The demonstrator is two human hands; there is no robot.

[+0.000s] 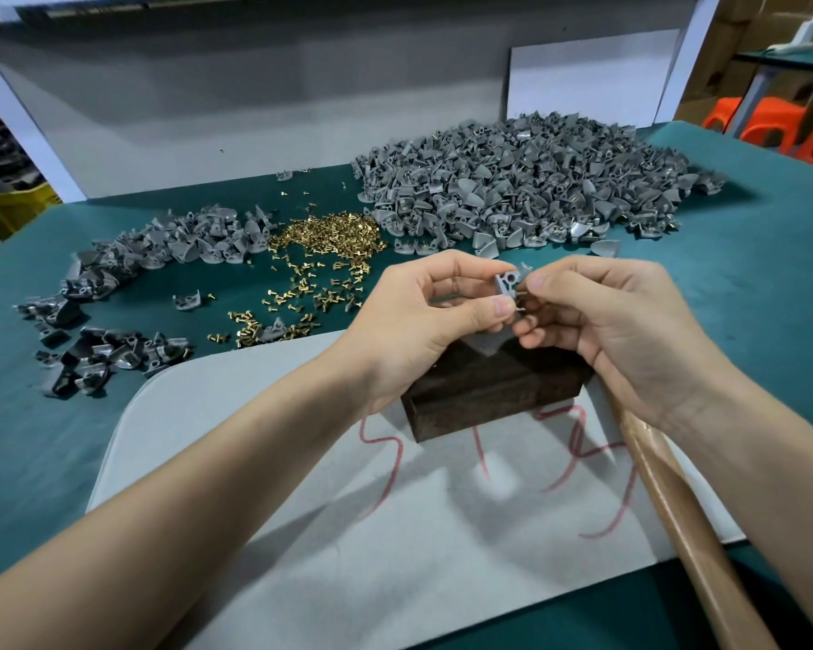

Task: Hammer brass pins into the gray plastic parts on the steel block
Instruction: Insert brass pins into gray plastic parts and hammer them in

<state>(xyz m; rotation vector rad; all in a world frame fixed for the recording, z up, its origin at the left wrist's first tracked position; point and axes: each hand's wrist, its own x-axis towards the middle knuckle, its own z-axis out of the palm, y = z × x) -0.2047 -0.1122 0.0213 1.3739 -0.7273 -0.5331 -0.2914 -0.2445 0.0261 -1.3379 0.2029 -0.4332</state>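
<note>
Part btwn L hand, R hand

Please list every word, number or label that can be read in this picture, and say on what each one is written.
"5" (likely, loosely drawn): first of the red handwritten strokes on the pale gray flat board.
Remaining red strokes: not readable; the dark steel block covers their tops.
Heaped gray plastic parts, loose brass pins, wooden hammer handle: no text visible.
</note>
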